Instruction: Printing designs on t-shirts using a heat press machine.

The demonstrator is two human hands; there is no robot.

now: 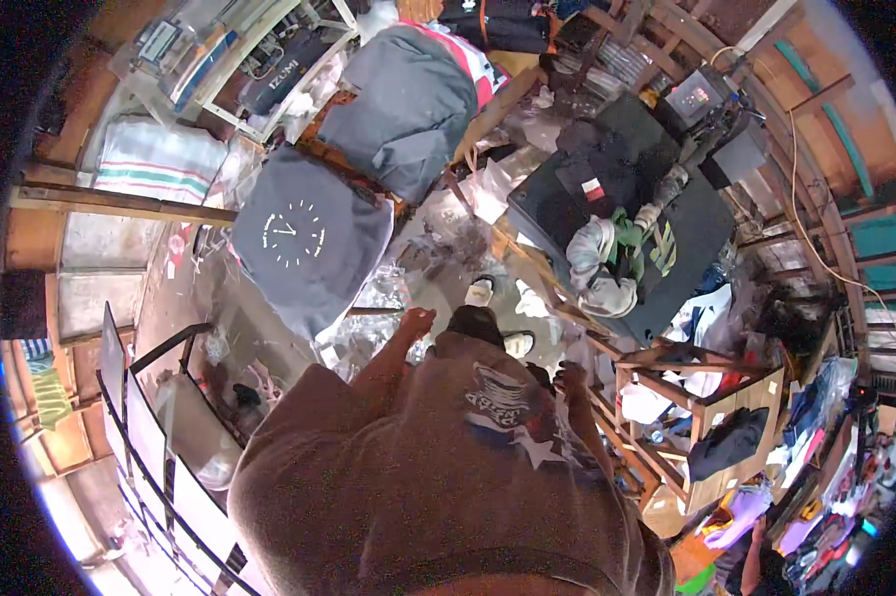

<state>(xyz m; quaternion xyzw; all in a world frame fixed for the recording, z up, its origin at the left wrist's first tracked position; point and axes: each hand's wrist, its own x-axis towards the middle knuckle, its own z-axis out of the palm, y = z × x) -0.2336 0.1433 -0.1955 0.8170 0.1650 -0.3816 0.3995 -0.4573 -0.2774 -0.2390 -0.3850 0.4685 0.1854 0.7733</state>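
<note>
My left hand point(417, 324) hangs in front of my body with its fingers curled in, and nothing shows in it. It is nearest to a dark grey cloth piece point(319, 273) with a pale clock-like print, which lies on a stack at the front left. My right hand point(570, 378) hangs low by my right side, near a wooden frame. Shade blurs its fingers, so I cannot tell whether it holds anything. Farther off, a pile of plain dark grey cloth point(398, 114) lies beyond the printed piece.
A dark table point(701, 223) at the right bears black garments point(592, 164) and a grey and green cloth bundle point(607, 263). Right of me stands a wooden crate-like frame point(706, 407). Black metal racking point(160, 427) is at my left. Plastic scraps litter the floor. Another person's arm point(752, 561) shows lower right.
</note>
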